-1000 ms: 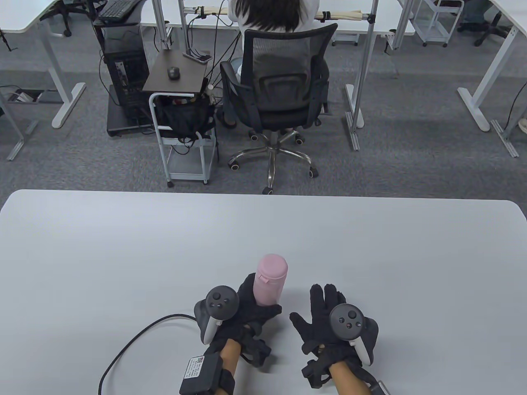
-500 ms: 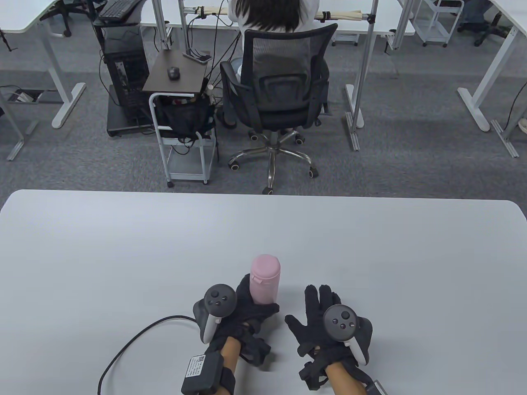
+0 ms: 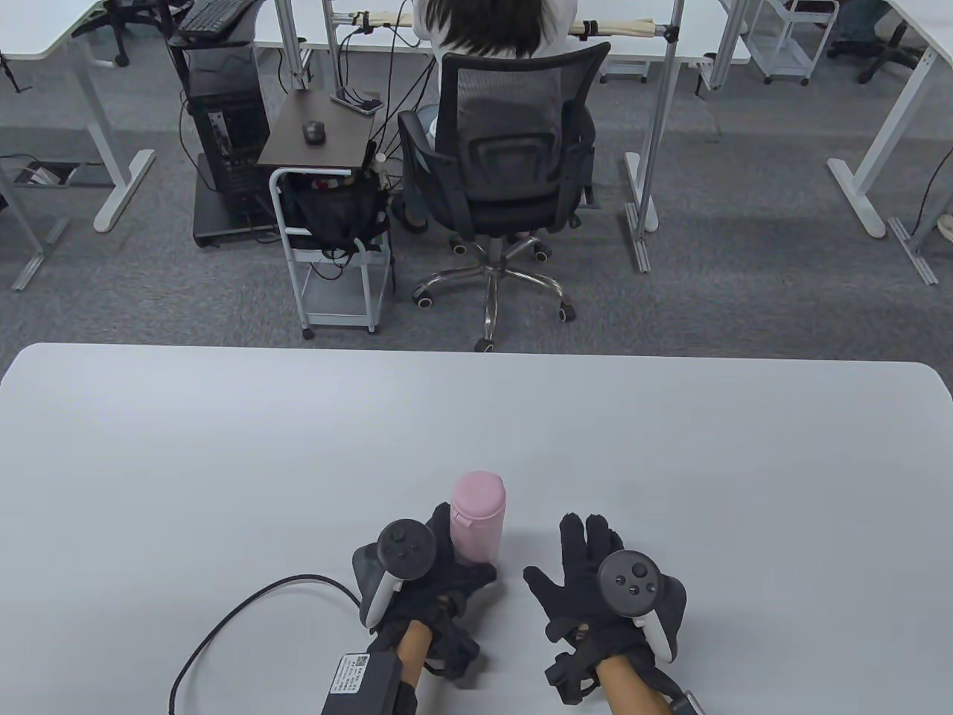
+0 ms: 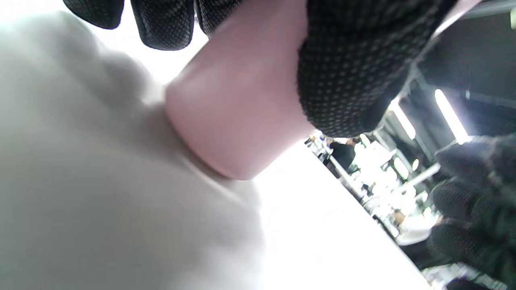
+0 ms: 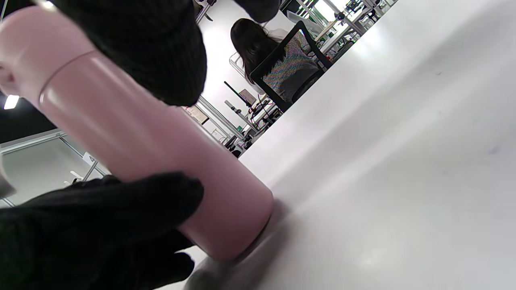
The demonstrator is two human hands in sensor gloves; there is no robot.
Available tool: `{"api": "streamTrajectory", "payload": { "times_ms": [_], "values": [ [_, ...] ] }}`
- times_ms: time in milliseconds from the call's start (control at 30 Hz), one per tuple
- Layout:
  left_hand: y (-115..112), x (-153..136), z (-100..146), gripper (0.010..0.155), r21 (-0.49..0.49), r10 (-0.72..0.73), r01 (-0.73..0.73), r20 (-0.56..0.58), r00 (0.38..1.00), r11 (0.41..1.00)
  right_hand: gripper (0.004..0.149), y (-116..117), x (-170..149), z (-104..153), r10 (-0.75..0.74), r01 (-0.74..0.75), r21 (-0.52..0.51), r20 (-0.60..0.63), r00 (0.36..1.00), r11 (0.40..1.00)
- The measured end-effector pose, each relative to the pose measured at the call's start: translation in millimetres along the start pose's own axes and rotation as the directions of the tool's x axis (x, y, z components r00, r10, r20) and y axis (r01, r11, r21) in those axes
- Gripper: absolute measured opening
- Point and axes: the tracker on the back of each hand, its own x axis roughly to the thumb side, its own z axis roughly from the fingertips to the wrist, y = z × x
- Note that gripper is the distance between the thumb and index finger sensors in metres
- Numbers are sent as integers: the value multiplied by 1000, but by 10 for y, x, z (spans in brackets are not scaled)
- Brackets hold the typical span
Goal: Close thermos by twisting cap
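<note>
A pink thermos [image 3: 476,521] stands on the white table [image 3: 223,447] near its front edge, with its pink cap [image 3: 478,488] sitting on top. My left hand [image 3: 456,567] grips the lower body, fingers behind and thumb in front. In the left wrist view the thermos base [image 4: 238,125] meets the table under my thumb [image 4: 346,72]. My right hand [image 3: 575,560] hovers just right of the thermos with its fingers spread, holding nothing. The right wrist view shows the thermos body [image 5: 145,149], the cap seam near the top left, and my left fingers [image 5: 105,225] wrapped round it.
A black cable [image 3: 223,633] runs from my left wrist across the table's front left. Beyond the far edge a person sits in a black office chair [image 3: 506,171], beside a small cart [image 3: 327,223].
The thermos and my left hand shifted slightly left and toward me. My right hand drifted left, then came back, still open.
</note>
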Motion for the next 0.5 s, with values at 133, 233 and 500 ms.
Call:
{"api": "streamTrajectory", "payload": {
  "times_ms": [133,233,500],
  "values": [
    [178,-28,113,79,12,-85,85,20,996,996,88,10,-4,3,18,-18,8,-3,1000,1000],
    [290,-77,209,87,17,8,-9,54,999,1000,88,23,3,-2,28,-28,14,-4,1000,1000],
    [424,-160,402,85,183,-303,277,133,944,943,88,-42,-34,-13,81,-80,37,-27,996,996]
  ]
}}
